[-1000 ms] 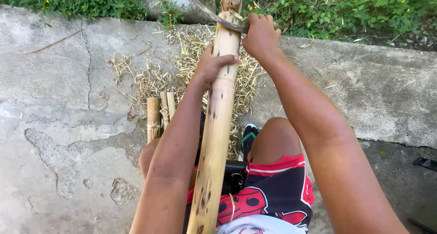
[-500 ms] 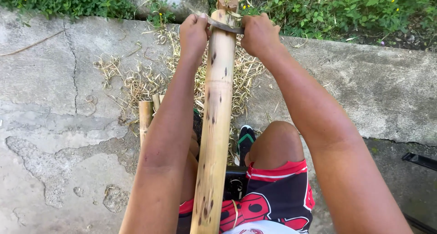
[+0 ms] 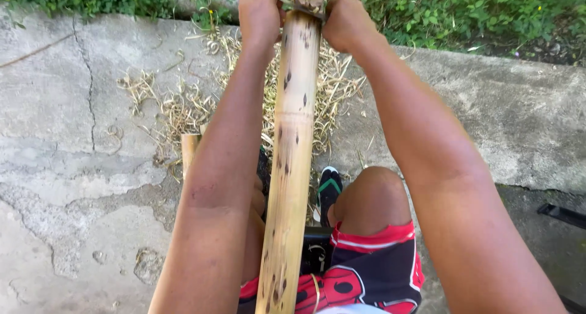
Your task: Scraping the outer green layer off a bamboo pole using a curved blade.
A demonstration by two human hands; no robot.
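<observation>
Left hand [image 3: 259, 15] has moved up beside right hand [image 3: 347, 22]; both clamp the blade [image 3: 303, 7] across the bamboo pole [image 3: 292, 149]. I keep pressure even.

A cracked, weathered concrete ground [image 3: 79, 167] carries everything here, pale grey with one long crack [image 3: 90, 88] running down its left part and shallow pits lower left. A loose heap of dry bamboo shavings [image 3: 183, 106] lies spread over it near the top middle. Just below that heap stands the cut end of a short bamboo piece [image 3: 190, 152]. To the right of the shavings a foot in a black and green flip-flop [image 3: 328, 189] rests on the concrete. Far right of the heap, a dark flat object [image 3: 561, 215] lies at the edge. Beyond the shavings, green weeds [image 3: 476, 12] border the slab.
</observation>
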